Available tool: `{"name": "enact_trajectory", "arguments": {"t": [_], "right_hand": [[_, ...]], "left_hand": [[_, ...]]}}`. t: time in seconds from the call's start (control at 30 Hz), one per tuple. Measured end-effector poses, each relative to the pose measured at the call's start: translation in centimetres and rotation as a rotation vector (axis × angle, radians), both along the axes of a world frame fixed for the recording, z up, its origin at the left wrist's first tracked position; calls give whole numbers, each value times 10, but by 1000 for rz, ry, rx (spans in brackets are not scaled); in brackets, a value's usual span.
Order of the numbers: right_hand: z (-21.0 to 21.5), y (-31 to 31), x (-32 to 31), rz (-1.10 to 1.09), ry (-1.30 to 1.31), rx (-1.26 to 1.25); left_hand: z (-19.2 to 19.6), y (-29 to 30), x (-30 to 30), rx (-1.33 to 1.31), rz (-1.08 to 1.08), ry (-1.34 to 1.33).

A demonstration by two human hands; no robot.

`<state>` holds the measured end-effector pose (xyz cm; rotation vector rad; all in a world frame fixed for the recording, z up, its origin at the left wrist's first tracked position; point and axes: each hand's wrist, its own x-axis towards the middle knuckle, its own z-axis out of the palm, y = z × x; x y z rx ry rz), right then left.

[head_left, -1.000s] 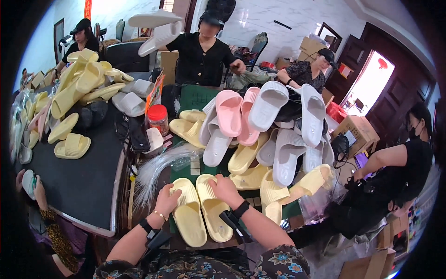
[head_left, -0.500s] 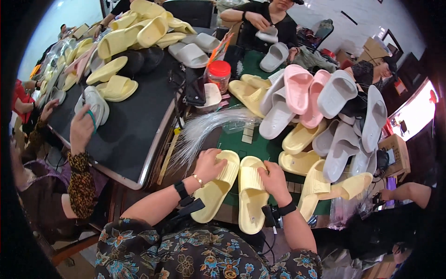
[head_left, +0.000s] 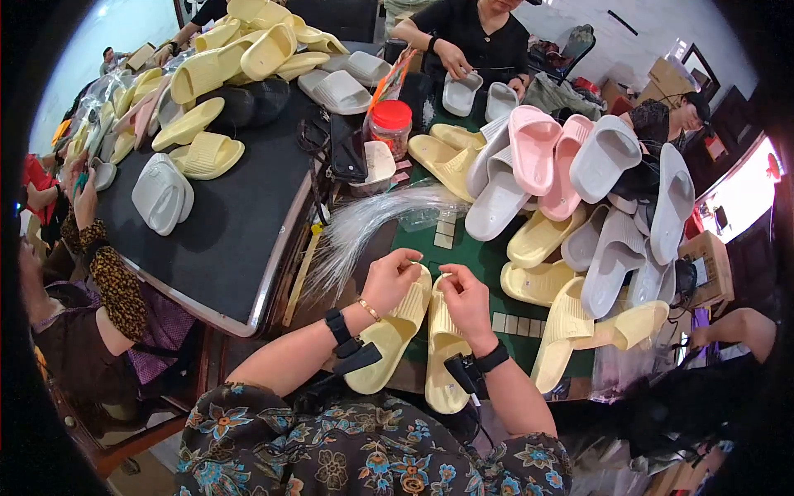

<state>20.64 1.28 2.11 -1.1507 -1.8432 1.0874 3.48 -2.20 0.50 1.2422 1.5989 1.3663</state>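
A pair of pale yellow slide slippers lies side by side in front of me, toes pointing away: the left slipper (head_left: 376,357) and the right slipper (head_left: 447,374). Over the toe end of the left one, my left hand (head_left: 392,283) is closed with thumb and finger pinched. My right hand (head_left: 467,307) pinches likewise above the right one's strap, close to the left fingertips. Anything between the fingertips is too fine to make out. Beyond my left hand spreads a bundle of thin clear plastic strands (head_left: 351,236).
Yellow, pink and grey slippers (head_left: 533,149) are heaped at the right. A black table (head_left: 248,207) at left bears more slippers (head_left: 269,50). A red-lidded jar (head_left: 390,128) stands ahead. Co-workers sit opposite and at both sides; one across holds a grey slipper (head_left: 461,93).
My hands have moved off the slippers' sides, up to their toe ends and closer together, fingers now pinched. The left neighbour's hand has drawn back from the grey slippers.
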Motion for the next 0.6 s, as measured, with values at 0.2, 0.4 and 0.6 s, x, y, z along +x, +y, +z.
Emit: {"name": "enact_trajectory", "arguments": {"t": [0.2, 0.4, 0.6], "right_hand": [[-2, 0, -2, -13, -28, 71], [2, -2, -6, -30, -39, 128], [0, -1, -6, -18, -74, 164]], "left_hand": [[-2, 0, 3, 5, -33, -5], [-7, -1, 4, 102, -52, 129], [-2, -3, 6, 147, -66, 217]]}}
